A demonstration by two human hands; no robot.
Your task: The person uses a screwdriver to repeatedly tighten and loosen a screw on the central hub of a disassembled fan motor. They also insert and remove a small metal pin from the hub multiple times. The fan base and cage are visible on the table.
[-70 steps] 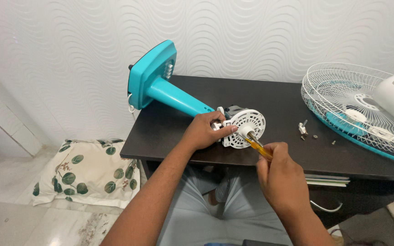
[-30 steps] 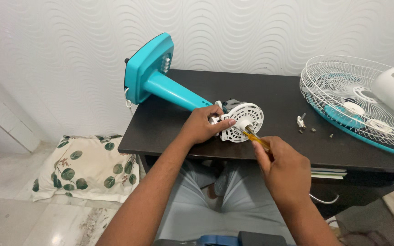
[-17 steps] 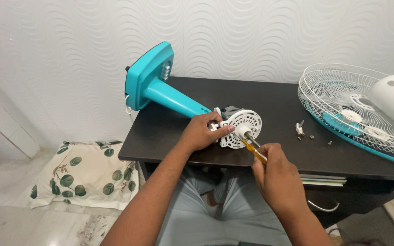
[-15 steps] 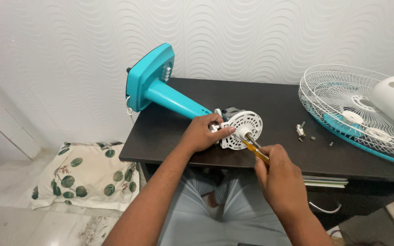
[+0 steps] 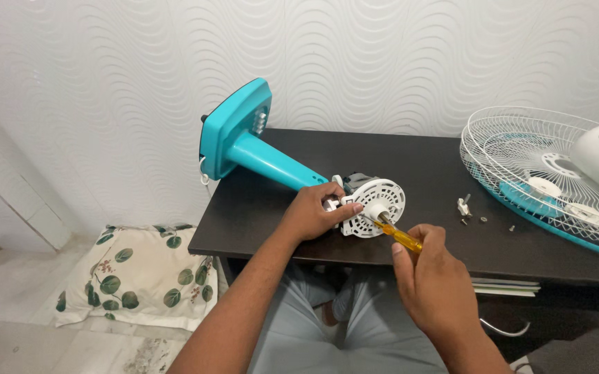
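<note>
The round white vented plastic motor cover (image 5: 375,206) is gripped by the left hand (image 5: 316,213); the yellow-handled screwdriver (image 5: 397,235), clenched in the right hand (image 5: 436,284), is best kept square to the screw.

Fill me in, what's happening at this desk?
A person sits at a dark table with a teal fan stand lying on its side. The left hand steadies the white round motor cover at the stand's end, while the right hand holds a yellow-handled screwdriver with its tip at the cover's centre. A white fan grille and a few loose screws lie to the right.
</note>
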